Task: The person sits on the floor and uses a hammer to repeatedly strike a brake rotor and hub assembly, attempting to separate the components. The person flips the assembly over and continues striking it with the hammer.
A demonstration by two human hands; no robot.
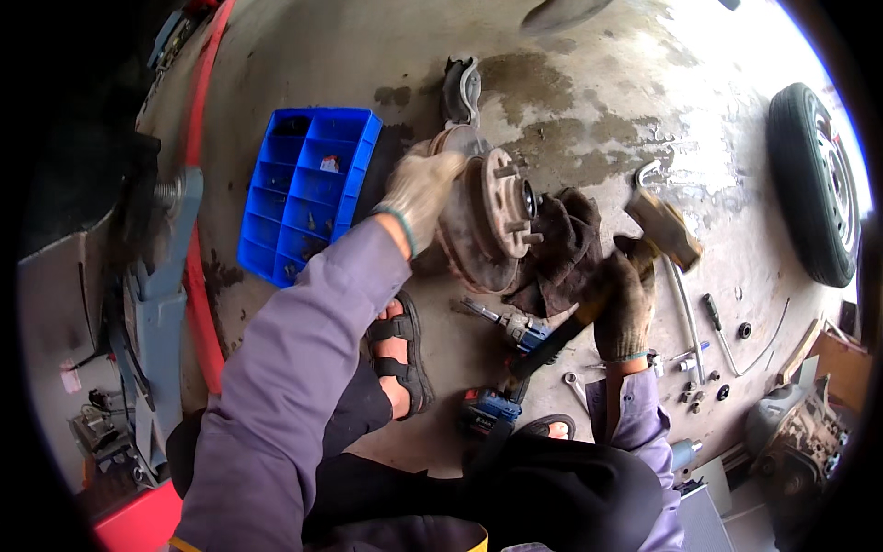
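Note:
My left hand (418,189), in a knit glove, is shut on the edge of a rusty brake disc (467,253) held on its side, with a studded hub (506,207) facing right. My right hand (625,304), gloved, is closed round the handle of a hammer, whose worn head (667,235) is to the right of the disc. A dark crumpled rag (556,253) lies behind and beside the disc. Under the hammer handle lies a blue-and-black cordless power tool (483,409). A grey metal bracket (460,87) is just beyond the disc.
A blue compartment tray (306,124) of small parts lies left. A red strip (198,120) and grey jack-like frame (166,276) line the left side. A tyre (805,184) is far right, with scattered tools (722,331) and a greasy metal assembly (796,446) nearer me. My sandalled feet flank the power tool.

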